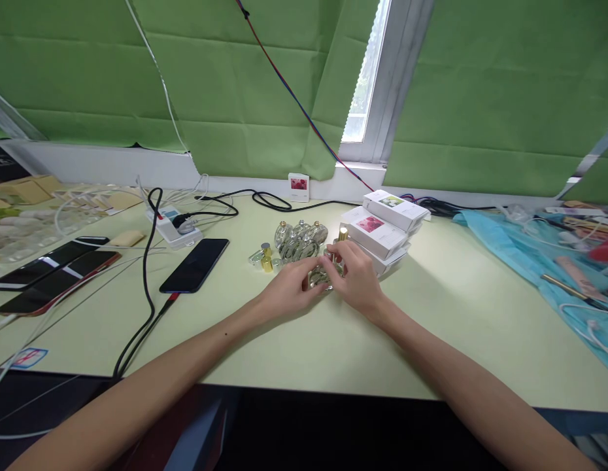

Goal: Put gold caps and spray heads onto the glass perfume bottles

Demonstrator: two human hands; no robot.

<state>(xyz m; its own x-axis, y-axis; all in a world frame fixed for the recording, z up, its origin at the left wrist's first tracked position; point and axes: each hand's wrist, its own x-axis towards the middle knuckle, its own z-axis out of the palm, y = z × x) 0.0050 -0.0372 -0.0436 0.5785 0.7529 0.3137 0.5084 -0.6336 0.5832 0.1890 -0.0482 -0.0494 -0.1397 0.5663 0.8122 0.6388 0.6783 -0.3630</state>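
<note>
In the head view, my left hand (pixel 293 288) is closed around the side of a clear glass perfume bottle (pixel 318 277) low over the table. My right hand (pixel 355 276) has its fingers pinched at the top of the same bottle, partly hiding it. Just behind the hands stands a cluster of several similar glass bottles (pixel 300 241). Gold caps (pixel 267 263) and small clear pieces (pixel 255 259) lie to the left of the cluster. Another gold cap (pixel 343 233) shows just behind my right hand.
White boxes (pixel 382 237) with flower pictures are stacked at the right, and one small box (pixel 299 188) leans at the wall. A black phone (pixel 195 265), cables and a power strip (pixel 171 226) lie left. Blue sheeting (pixel 500 245) with loose items covers the far right.
</note>
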